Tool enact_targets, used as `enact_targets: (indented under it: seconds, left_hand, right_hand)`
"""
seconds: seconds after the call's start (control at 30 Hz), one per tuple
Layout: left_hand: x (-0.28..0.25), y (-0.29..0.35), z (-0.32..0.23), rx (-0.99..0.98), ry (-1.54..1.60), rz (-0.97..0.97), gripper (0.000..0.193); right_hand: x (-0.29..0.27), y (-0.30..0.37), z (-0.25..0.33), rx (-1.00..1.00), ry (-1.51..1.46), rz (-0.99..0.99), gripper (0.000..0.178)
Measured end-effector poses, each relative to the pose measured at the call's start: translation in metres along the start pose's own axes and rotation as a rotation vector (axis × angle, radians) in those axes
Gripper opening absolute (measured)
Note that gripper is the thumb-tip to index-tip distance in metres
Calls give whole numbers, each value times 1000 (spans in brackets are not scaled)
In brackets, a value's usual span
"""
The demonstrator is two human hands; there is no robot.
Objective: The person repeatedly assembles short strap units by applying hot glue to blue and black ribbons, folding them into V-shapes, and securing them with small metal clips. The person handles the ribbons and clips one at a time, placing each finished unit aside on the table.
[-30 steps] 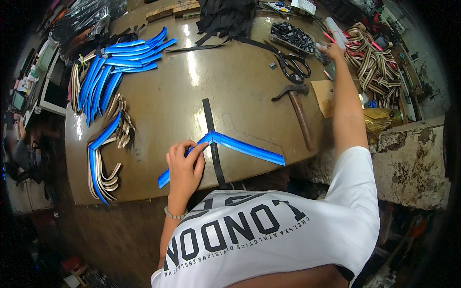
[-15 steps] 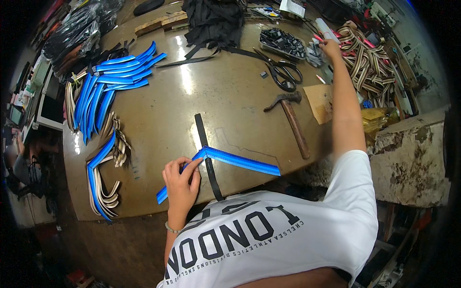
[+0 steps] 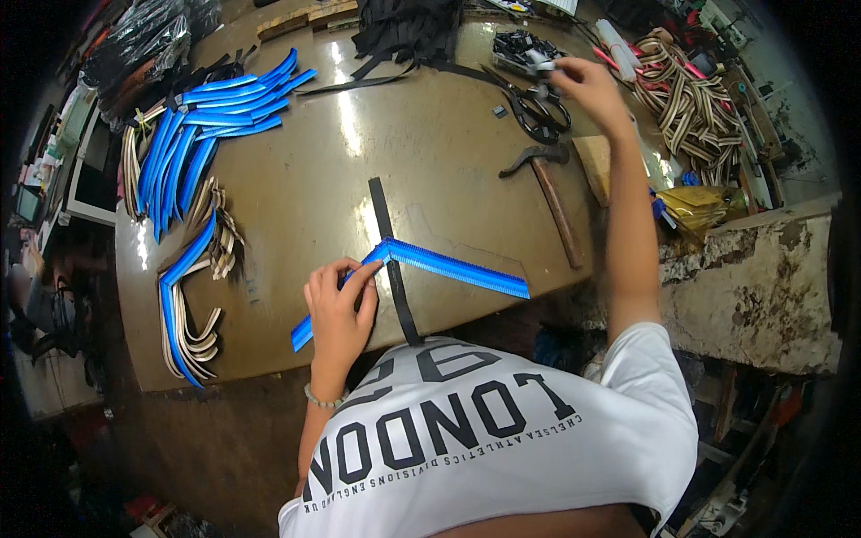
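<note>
My left hand (image 3: 340,309) pinches a bright blue strap (image 3: 457,267) near its bend. The strap lies on the table in a wide angle, one arm running right and the other down to the left under my hand. Beneath or against its bend passes a narrow black strap (image 3: 382,204), reaching toward the table's near edge. Away to the far right, my right hand (image 3: 592,92) is raised, its fingers closed on a small pale, shiny thing (image 3: 540,63) whose kind I cannot make out. Just past it stands a tray of small black pieces (image 3: 516,49).
Black scissors (image 3: 538,117) and a hammer (image 3: 554,202) lie right of centre. Blue straps (image 3: 238,117) are heaped at the left, with cream strips (image 3: 202,332) nearer. Striped strips (image 3: 686,112) pile up at the far right. Black straps (image 3: 408,31) lie at the back.
My right hand has moved left and nearer from beside the striped pile, now with a pale thing in its fingers. My left hand keeps its pinch on the blue strap. The view has shifted slightly.
</note>
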State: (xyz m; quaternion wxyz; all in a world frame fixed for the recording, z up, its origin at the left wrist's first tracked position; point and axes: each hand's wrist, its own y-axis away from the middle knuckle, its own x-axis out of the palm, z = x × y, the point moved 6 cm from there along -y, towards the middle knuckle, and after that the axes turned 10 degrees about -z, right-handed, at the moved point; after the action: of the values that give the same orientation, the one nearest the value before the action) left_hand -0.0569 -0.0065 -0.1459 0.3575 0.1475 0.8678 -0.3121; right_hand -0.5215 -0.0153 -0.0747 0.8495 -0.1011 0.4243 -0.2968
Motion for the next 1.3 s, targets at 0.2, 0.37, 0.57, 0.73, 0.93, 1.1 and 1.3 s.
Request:
enact_targets:
  seconds: [0.2, 0.37, 0.57, 0.73, 0.93, 1.1, 1.3]
  left_hand:
    - [-1, 1, -1, 31, 4, -15, 26]
    - [-1, 2, 1, 18, 20, -17, 26]
    - [0, 1, 1, 8, 28, -12, 25]
    - [-1, 1, 1, 19, 17, -13, 24]
    - [-1, 2, 3, 5, 29, -20, 23]
    - [-2, 1, 1, 20, 25, -27, 22]
    - [-2, 4, 5, -1, 84, -65, 22]
  right_hand:
    - [81, 34, 47, -44, 218, 273, 34]
    - [62, 41, 46, -36, 135, 90, 33]
    - [74, 56, 54, -6, 164, 95, 21]
    - [92, 58, 67, -276, 172, 69, 17]
    - [91, 50, 50, -135, 0, 97, 19]
    - [104, 57, 72, -385, 303, 268, 17]
    - [75, 37, 42, 241, -298, 187, 25]
